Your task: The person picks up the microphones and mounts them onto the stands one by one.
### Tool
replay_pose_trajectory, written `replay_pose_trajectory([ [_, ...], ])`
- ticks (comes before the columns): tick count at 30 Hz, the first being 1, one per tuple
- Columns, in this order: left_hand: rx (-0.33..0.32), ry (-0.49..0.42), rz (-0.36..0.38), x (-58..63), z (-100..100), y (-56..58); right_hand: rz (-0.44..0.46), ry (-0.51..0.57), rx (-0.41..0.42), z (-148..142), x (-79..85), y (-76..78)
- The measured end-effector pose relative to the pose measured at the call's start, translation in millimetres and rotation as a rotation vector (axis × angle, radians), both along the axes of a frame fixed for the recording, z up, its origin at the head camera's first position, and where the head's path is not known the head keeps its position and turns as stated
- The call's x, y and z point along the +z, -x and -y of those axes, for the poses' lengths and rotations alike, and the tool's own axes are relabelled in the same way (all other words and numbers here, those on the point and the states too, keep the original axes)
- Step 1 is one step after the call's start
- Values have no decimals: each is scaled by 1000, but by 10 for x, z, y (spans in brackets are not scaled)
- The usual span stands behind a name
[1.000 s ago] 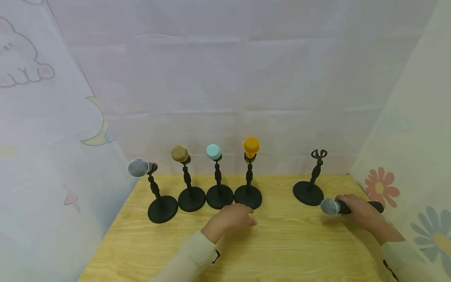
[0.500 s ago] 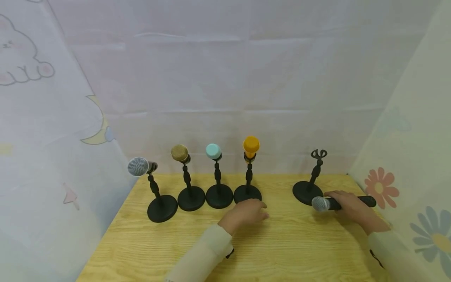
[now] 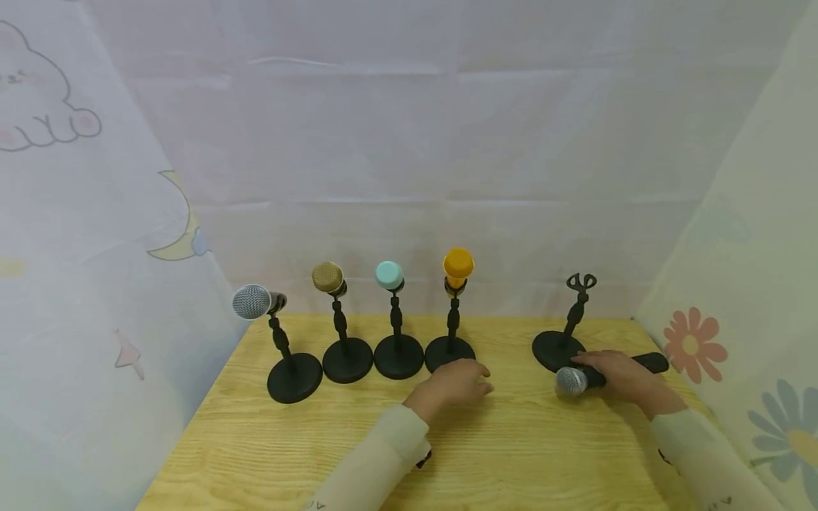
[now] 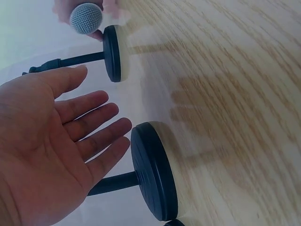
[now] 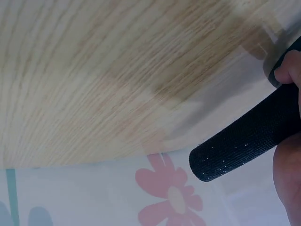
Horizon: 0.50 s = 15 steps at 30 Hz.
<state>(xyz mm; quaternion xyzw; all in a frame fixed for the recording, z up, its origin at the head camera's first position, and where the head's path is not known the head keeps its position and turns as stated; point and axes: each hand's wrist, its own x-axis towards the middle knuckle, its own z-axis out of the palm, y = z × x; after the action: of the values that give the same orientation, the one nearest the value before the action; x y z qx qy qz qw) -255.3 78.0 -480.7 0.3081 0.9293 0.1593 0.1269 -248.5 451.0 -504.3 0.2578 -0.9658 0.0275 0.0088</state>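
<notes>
In the head view my right hand (image 3: pixel 626 380) grips a black microphone (image 3: pixel 571 381) with a silver mesh head, tilted sideways, low over the table. Its dark, glittery handle (image 5: pixel 240 139) fills the right side of the right wrist view. Right beside that hand stands a black microphone stand (image 3: pixel 573 316) with a bare clip on top. My left hand (image 3: pixel 450 387) holds nothing; its fingers are extended, palm toward the wrist camera. Behind it is the round base (image 4: pixel 153 172) of the stand carrying an orange microphone (image 3: pixel 458 264).
Left of the orange one, three more stands hold a teal microphone (image 3: pixel 389 275), a gold-headed microphone (image 3: pixel 328 277) and a silver-headed microphone (image 3: pixel 251 302). Their bases sit on a wooden table (image 3: pixel 511 454). Patterned sheets (image 3: pixel 722 270) close off the back and both sides.
My right hand has moved left with the microphone, toward the bare stand. The left hand has shifted to the right and slightly farther from me. The stands stay where they were.
</notes>
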Motion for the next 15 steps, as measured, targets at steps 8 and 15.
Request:
replay_pose_trajectory([
  [8,1,4,10,-28,-76,11,6,42,69,153,32,-89],
  [15,-68,28,-37,-106,-294,105,-109,50,121,190,68,-82],
])
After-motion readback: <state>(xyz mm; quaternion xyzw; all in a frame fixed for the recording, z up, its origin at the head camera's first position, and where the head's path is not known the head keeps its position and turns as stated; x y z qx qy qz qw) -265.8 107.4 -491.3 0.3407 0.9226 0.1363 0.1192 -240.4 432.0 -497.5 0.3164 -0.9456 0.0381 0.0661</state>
